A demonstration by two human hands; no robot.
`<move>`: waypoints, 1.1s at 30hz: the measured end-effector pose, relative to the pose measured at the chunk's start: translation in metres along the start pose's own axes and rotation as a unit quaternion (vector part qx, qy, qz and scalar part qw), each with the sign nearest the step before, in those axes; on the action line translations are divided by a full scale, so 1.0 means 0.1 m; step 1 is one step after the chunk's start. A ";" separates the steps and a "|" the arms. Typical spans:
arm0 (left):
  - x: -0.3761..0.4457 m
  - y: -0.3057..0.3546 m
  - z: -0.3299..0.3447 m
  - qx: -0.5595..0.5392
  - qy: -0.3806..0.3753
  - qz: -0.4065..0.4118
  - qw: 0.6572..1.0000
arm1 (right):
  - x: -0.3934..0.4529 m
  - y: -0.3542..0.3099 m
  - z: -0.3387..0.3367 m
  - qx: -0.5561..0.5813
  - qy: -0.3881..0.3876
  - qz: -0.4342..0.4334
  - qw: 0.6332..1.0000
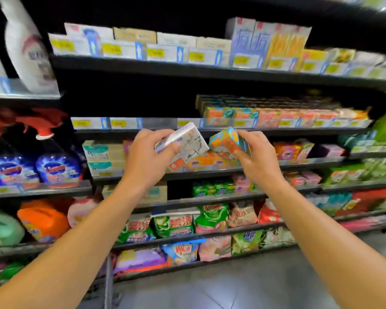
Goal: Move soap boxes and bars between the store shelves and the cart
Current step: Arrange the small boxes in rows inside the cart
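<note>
Two hands, each gripping a soap box, raised in front of store shelves.

The left hand (147, 157) curls its fingers and thumb round a white box (185, 144) with grey markings, tilted, one corner up; the right hand (257, 160) holds an orange and blue box (226, 141) in curled fingers, just beside the white one, the two boxes near but apart. Both boxes are in the air in front of the middle shelf (299, 131). Low between the forearms a grey metal bar of the cart (109, 279) shows; what it holds is out of sight. Behind the hands, the shelves carry rows of small soap boxes (274, 117), with bagged detergent (211, 217) on lower shelves and blue spray bottles (58, 166) to the left. The top shelf holds taller pale boxes (250, 41) behind yellow price tags.
</note>
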State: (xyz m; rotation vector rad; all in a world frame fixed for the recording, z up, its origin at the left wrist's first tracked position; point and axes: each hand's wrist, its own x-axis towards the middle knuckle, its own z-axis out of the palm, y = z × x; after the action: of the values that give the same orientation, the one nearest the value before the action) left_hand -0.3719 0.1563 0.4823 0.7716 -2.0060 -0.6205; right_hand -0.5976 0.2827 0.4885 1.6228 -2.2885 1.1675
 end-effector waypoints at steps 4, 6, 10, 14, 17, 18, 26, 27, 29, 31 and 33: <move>0.45 -0.21 0.18 0.003 0.021 0.020 1.000 | 0.59 0.18 0.01 -0.033 0.017 -0.007 0.999; 0.66 -0.35 0.26 0.011 0.026 0.028 0.999 | 0.87 0.26 0.04 -0.041 0.013 -0.012 0.999; 0.99 -0.60 0.41 0.014 0.024 0.013 1.000 | 1.36 0.40 0.12 -0.092 -0.014 -0.019 0.995; 1.21 -0.70 0.51 0.007 0.028 0.004 1.000 | 1.67 0.57 0.24 -0.127 -0.033 -0.025 0.991; 1.32 -0.73 0.57 0.003 0.020 0.002 1.000 | 1.83 0.65 0.33 -0.149 -0.039 -0.037 0.987; 1.35 -0.75 0.59 0.003 0.018 0.000 1.000 | 1.88 0.67 0.36 -0.154 -0.043 -0.040 0.986; 1.44 -0.77 0.67 -0.006 0.024 -0.014 1.000 | 2.07 0.75 0.45 -0.158 -0.059 -0.071 0.983; 1.45 -0.76 0.68 -0.007 0.026 -0.015 1.000 | 2.09 0.75 0.45 -0.158 -0.061 -0.075 0.983; 1.45 -0.76 0.70 -0.008 0.027 -0.017 0.999 | 2.11 0.76 0.45 -0.159 -0.063 -0.082 0.982; 1.45 -0.75 0.73 -0.009 0.026 -0.018 0.999 | 2.11 0.77 0.45 -0.160 -0.061 -0.085 0.982; 1.45 -0.74 0.75 -0.009 0.025 -0.017 1.000 | 2.09 0.78 0.46 -0.167 -0.057 -0.088 0.980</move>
State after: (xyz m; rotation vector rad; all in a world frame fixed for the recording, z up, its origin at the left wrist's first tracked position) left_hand -0.4774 0.0114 0.4753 0.8042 -1.9427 -0.6319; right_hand -0.7369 0.1049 0.5178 1.7508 -2.2005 0.6269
